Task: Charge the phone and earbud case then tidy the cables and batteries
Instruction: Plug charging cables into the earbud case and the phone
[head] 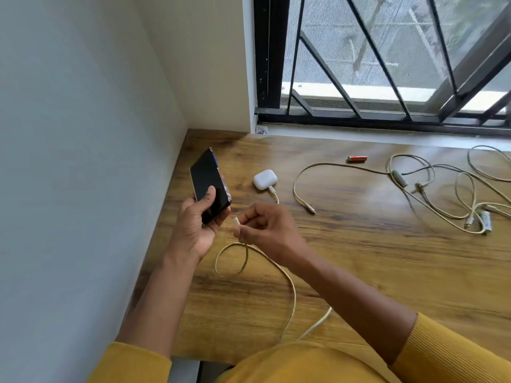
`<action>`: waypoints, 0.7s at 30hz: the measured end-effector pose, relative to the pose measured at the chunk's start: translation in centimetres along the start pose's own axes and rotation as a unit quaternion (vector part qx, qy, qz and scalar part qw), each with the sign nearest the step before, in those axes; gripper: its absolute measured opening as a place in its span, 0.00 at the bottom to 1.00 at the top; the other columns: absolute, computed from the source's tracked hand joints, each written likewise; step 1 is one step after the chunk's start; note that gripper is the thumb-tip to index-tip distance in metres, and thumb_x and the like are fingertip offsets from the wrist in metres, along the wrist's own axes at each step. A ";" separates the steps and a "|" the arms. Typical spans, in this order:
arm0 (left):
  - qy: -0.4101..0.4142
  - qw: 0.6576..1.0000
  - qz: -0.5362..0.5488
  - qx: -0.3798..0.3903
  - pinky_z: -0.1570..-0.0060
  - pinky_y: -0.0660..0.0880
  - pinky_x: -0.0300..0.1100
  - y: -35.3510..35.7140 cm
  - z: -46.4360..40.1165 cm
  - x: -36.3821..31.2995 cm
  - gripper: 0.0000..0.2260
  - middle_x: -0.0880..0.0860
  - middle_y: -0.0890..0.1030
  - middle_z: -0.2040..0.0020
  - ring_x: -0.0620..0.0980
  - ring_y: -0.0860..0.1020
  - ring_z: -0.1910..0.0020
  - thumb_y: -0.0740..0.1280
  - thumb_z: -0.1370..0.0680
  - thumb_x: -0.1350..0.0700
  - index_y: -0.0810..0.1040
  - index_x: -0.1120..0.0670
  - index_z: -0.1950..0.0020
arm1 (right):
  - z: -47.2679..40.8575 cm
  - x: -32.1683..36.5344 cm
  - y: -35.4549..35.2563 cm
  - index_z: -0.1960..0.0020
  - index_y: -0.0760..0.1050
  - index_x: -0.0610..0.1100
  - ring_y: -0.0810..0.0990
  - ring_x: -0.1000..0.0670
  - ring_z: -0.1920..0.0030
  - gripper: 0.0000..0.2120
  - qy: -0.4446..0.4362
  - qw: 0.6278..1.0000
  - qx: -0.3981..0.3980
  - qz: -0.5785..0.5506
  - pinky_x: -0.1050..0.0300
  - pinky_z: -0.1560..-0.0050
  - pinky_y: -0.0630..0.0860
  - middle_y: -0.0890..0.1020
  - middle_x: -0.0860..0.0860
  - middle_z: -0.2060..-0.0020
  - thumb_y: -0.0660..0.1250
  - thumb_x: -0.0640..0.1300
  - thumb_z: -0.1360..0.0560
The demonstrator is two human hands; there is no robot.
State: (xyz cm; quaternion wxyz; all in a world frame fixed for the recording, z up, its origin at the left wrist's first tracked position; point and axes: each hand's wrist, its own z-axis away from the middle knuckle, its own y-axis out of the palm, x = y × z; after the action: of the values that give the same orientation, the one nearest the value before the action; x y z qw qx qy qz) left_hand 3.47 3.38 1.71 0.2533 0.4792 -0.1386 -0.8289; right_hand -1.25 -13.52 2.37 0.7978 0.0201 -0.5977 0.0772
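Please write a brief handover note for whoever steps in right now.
Left hand grips the phone, screen dark. Right hand pinches a cable plug just short of the phone's lower end, not yet in. Earbud case lies on the table with a cable in it. Left: plug in the phone, then tidy the loose cables, red battery and white batteries.

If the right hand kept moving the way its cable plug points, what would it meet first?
Probably the phone, at its lower end, held in the left hand; the right hand aims the plug there, though depth is unclear.
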 end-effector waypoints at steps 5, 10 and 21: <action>-0.010 0.998 0.051 0.017 0.60 0.83 0.42 0.5 0.7 0.7 0.19 0.63 0.85 0.45 0.53 0.87 0.56 0.68 0.18 0.62 0.73 0.66 0.28 | 0.4 1.2 -0.5 0.49 0.84 0.36 0.85 0.47 0.61 0.05 0.015 0.999 -0.003 -0.046 0.54 0.56 0.83 0.87 0.37 0.58 0.77 0.35 0.24; 0.011 0.997 0.052 0.053 0.63 0.81 0.42 1.0 1.3 0.9 0.23 0.67 0.81 0.38 0.58 0.86 0.51 0.67 0.18 0.63 0.69 0.67 0.24 | 0.8 1.7 -0.8 0.48 0.84 0.33 0.85 0.47 0.62 0.06 0.034 0.996 -0.007 -0.078 0.52 0.58 0.83 0.87 0.36 0.58 0.75 0.35 0.22; 0.023 0.998 0.017 0.060 0.64 0.81 0.39 2.2 2.6 0.8 0.20 0.62 0.85 0.44 0.56 0.87 0.53 0.65 0.16 0.63 0.71 0.65 0.25 | 1.5 2.5 -1.3 0.49 0.82 0.27 0.81 0.46 0.65 0.07 0.034 0.992 0.009 -0.123 0.56 0.63 0.82 0.84 0.37 0.63 0.72 0.33 0.21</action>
State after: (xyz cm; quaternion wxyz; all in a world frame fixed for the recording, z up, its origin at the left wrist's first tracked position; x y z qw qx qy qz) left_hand 1.53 1.10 3.50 0.2411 0.5097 -0.1903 -0.8037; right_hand -1.81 -14.79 5.27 0.8208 0.0980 -0.5626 -0.0152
